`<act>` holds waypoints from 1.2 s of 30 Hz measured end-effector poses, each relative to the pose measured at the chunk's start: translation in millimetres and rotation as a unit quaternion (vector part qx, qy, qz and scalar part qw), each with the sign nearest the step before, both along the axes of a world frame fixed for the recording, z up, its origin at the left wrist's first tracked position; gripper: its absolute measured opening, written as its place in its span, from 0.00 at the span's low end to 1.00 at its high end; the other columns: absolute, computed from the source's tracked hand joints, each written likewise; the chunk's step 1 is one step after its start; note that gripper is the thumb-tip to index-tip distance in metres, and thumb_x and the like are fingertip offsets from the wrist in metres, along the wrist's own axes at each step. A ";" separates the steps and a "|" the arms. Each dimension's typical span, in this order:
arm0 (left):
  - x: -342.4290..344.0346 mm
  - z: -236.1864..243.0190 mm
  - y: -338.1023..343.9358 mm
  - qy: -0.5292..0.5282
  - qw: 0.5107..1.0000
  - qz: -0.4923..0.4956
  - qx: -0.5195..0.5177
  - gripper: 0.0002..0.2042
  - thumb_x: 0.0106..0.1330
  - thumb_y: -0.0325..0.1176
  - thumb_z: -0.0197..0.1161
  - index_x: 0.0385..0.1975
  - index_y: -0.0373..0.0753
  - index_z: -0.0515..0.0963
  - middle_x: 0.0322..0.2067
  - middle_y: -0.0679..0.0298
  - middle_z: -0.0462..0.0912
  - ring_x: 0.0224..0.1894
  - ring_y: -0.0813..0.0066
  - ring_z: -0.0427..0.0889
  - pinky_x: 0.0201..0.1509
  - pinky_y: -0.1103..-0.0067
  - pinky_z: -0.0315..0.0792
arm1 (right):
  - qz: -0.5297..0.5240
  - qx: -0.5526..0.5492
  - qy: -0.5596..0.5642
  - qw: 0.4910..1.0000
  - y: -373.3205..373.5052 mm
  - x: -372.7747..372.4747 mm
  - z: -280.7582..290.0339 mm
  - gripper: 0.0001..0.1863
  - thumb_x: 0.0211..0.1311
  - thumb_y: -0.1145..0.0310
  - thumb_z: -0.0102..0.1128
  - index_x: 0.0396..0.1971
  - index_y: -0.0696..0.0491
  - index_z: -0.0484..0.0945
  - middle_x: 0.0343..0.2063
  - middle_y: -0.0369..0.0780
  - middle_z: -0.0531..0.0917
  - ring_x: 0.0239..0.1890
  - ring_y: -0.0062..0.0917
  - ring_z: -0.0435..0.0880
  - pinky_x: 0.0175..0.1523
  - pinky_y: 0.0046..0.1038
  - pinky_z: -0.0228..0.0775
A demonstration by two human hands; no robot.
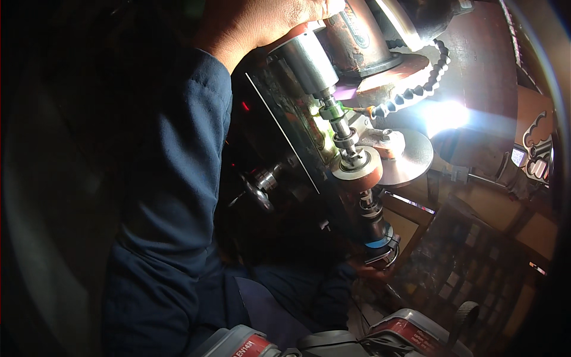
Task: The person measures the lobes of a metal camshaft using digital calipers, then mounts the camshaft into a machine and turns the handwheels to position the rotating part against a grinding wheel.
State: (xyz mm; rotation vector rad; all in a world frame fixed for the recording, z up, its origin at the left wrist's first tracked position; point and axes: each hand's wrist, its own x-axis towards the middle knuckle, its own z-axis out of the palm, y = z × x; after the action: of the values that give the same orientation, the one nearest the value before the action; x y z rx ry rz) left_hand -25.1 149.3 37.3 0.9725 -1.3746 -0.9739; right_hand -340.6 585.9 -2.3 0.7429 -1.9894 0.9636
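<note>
My left hand (267, 24) reaches over the top end of a steel cylinder (306, 62) on a grinding machine. Its fingers are curled at the upper edge, partly cut off by the frame. A stepped metal shaft (340, 127) runs down from the cylinder in a slanted line. It carries a thick round wheel (360, 165) with a brownish rim. Below it sits a dark tailstock-like holder (373, 225) with a blue band. My right hand (375, 271), dim and mostly in shadow, is closed around the holder's lower end.
A segmented coolant hose (419, 91) curves beside the worn motor housing (360, 33). Next to the shaft is a flat pale disc (410, 157). A bright lamp (446, 116) glares at the right. A metal handwheel (259, 190) stands left of the shaft. Grey-and-red cartridges (410, 330) border the lower edge.
</note>
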 end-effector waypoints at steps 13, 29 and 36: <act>2.7 0.3 -0.2 -0.036 0.998 0.036 -0.035 0.07 0.53 0.25 0.67 0.30 0.31 0.80 0.29 0.56 0.84 0.32 0.70 0.84 0.36 0.78 0.76 | 0.021 0.264 -0.212 0.941 22.1 -61.3 60.8 0.17 0.69 0.63 0.48 0.43 0.63 0.77 0.38 0.45 0.83 0.40 0.29 0.81 0.49 0.31 0.71; 4.3 5.7 0.0 -0.020 0.999 0.035 0.010 0.08 0.53 0.27 0.68 0.32 0.31 0.80 0.29 0.57 0.85 0.32 0.74 0.84 0.36 0.79 0.76 | 0.024 0.398 -0.337 0.853 18.7 -113.0 72.6 0.15 0.67 0.68 0.49 0.41 0.63 0.80 0.34 0.44 0.85 0.39 0.28 0.82 0.48 0.29 0.71; 1.6 8.4 1.5 -0.040 0.998 0.019 0.038 0.13 0.53 0.33 0.71 0.34 0.33 0.80 0.27 0.62 0.84 0.27 0.78 0.81 0.32 0.81 0.74 | -0.008 0.235 -0.239 0.942 23.3 -57.0 48.9 0.19 0.69 0.61 0.50 0.44 0.64 0.78 0.39 0.46 0.84 0.41 0.31 0.82 0.50 0.32 0.71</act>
State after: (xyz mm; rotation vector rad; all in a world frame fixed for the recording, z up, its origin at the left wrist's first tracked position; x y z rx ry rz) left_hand -23.4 150.8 45.8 1.1010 -1.3898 -0.9737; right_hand -397.6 609.2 46.6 0.7931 -2.7053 0.7021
